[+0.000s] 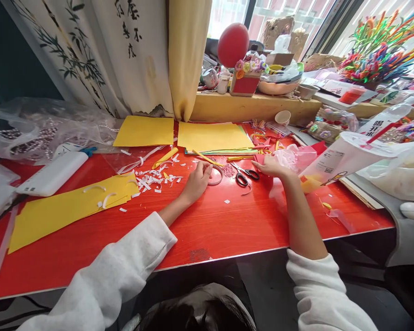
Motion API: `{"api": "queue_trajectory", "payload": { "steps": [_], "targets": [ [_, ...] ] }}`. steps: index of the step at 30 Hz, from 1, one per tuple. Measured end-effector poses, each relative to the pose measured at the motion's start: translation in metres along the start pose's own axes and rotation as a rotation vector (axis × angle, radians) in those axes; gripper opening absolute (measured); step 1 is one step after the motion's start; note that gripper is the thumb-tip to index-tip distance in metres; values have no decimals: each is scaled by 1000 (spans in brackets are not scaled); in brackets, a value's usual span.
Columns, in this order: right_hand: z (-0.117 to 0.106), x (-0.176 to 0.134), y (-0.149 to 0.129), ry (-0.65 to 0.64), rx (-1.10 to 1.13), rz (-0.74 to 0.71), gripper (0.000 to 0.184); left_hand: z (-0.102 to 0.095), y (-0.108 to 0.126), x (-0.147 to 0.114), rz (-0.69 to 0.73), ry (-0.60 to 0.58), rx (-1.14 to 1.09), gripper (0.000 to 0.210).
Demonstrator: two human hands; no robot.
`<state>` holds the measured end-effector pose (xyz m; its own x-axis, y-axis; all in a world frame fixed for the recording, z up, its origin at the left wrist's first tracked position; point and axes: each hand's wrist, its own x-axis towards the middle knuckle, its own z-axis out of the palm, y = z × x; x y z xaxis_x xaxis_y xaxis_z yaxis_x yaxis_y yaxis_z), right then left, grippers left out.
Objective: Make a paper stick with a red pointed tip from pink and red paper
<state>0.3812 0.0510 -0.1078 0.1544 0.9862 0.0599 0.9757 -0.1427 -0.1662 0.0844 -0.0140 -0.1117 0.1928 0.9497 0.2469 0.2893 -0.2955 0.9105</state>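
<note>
My left hand [197, 181] pinches the near-left rim of a thin roll of tape [222, 175], tilted just above the red table. My right hand [272, 166] reaches over red paper pieces [261, 157] beside crumpled pink plastic wrap [295, 156]. Its fingers point left, look stretched out and touch the paper; no firm hold shows. Between the hands lie black-handled scissors [242, 178], with a small heap of pinkish bits [228, 170] next to their blades. A narrow yellow strip [207, 157] rests beyond my left hand.
Yellow sheets [214, 136] lie along the back, and long yellow strips [72, 209] at left. White paper scraps [148, 180] are scattered near a white power bank [55, 172]. At right a paper cup with a straw [345, 158] leans over the table. Crafts crowd the windowsill [262, 105].
</note>
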Motion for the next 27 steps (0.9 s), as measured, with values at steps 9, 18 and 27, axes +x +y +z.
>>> {"api": "queue_trajectory", "payload": {
  "steps": [9,18,27],
  "targets": [
    [-14,-14,-21,-86,-82,110,35,-3,3,-1,-26,-19,18,29],
    [-50,-52,-75,684,181,69,40,-3,5,-1,-15,-2,1,29],
    [-18,-74,-133,-94,1231,-327,38,-6,8,-1,33,182,-196,24]
  ]
}}
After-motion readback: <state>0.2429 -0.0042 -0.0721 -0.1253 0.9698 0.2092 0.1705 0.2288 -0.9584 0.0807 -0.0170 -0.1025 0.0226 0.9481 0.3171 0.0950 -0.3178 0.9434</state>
